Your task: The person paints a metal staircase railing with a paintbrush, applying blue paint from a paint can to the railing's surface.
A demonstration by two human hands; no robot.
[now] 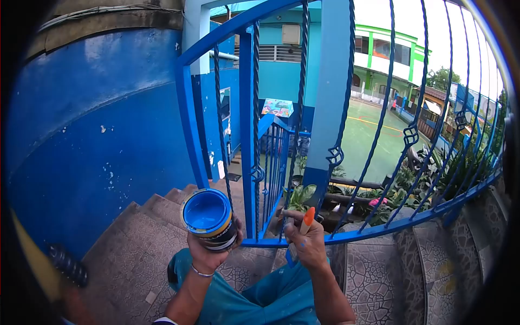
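The left hand (208, 253) is holding up one open can of blue paint (206, 214), fingers (237, 230) wrapping around its side, above the stone steps (135, 244). The right hand (307, 244) is pinching one orange-handled brush (308, 215) by the blue railing (390, 227).

The person wore teal trousers (271, 298), marked in some places with small pale spots of paint. A thin silver bracelet (199, 272) lay around the wrist of the left hand (208, 254), and both forearms were bare. The right hand (306, 244) carried a small blue paint stain.
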